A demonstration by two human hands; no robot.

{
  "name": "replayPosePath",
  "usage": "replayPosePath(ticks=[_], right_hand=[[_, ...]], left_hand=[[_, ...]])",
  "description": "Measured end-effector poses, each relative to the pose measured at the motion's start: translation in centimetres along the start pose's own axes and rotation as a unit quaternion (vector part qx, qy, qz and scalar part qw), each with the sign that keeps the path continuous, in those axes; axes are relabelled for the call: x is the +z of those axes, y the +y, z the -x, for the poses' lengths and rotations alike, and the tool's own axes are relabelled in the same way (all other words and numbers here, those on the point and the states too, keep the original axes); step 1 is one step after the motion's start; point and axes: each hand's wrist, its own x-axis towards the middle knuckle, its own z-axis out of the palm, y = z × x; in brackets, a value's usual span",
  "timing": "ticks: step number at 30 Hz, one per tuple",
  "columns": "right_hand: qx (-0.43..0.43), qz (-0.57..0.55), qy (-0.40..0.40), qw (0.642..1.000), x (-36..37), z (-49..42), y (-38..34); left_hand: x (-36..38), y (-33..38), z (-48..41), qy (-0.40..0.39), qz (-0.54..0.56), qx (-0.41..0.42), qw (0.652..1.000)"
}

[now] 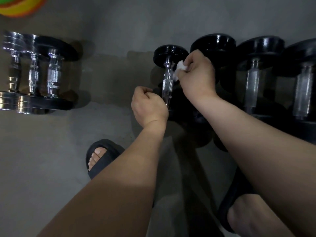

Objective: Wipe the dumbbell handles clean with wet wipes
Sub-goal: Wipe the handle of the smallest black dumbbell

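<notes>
Forearms: two bare forearms [119,177] are stretching forward and down over the floor [51,151], with feet in black slippers [102,156] standing below them.
Left grip: the left grip [148,106] is curling round the lower end of the handle [167,82], seemingly steadying it; the fingertips are hiding behind the knuckles.
Right grip: the right grip [196,74] is pinching a bunched white wipe [180,65] and pressing it against the upper part of the handle, just under the top plate.
Dumbbell: the small black dumbbell [171,54] is lying on the floor at the left end of a row of bigger black dumbbells [251,86], just beside its neighbour.
Handling: the dumbbell is looking heavy and rigid, and its round plates are likely making it prone to rolling, so holding the bar low while rubbing high is looking sensible. The polished chrome ends are probably feeling slick under a wet wipe, while the knurled middle is probably dragging at it.
Wipe: it is looking soft, light and easily torn, so folding it round the bar is probably suiting it better than scrubbing with one corner.
Elsewhere: three chrome-handled dumbbells [34,74] are lying well apart on the left, and a bright striped ball [20,4] is showing at the top corner.
</notes>
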Motion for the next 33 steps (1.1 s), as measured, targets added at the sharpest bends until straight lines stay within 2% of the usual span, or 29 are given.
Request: replayPosePath(ticks=[3, 8, 16, 20, 23, 26, 28, 29, 31, 33], right_hand=[[0.037, -0.014, -0.101, 0.994, 0.4, 0.3, -0.1], [0.03, -0.058, -0.15, 0.987, -0.6, 0.7, -0.3], [0.055, -0.067, -0.069, 0.994, 1.3, 0.0, -0.2], [0.005, -0.03, -0.096, 0.995, 1.0, 0.4, -0.2], [-0.058, 0.03, -0.154, 0.986, -0.3, 1.6, -0.4], [-0.162, 0.153, -0.245, 0.944, -1.2, 2.7, -0.7], [-0.184, 0.183, -0.294, 0.92, -1.1, 2.9, -0.6], [-0.163, 0.163, -0.29, 0.929, -0.9, 2.6, -0.5], [-0.089, 0.09, -0.232, 0.965, -0.7, 1.8, -0.6], [-0.046, 0.043, -0.188, 0.98, -0.6, 1.2, -0.6]], left_hand=[[0.1, 0.0, 0.1, 0.0, 0.003, -0.003, 1.0], [0.0, -0.1, 0.0, -0.003, 0.0, 0.0, 1.0], [0.1, -0.2, -0.1, -0.001, 0.011, -0.005, 1.0], [-0.3, 0.2, -0.2, -0.002, 0.019, -0.041, 0.999], [-0.3, 0.3, 0.0, 0.0, 0.021, -0.051, 0.999], [-0.2, 0.2, 0.2, -0.003, 0.02, -0.051, 0.999], [-0.2, 0.1, 0.2, -0.004, 0.027, -0.052, 0.998], [-0.2, 0.2, 0.2, -0.004, 0.027, -0.051, 0.998], [-0.2, 0.2, 0.2, -0.003, 0.031, -0.051, 0.998], [-0.2, 0.3, 0.2, -0.004, 0.04, -0.057, 0.998]])
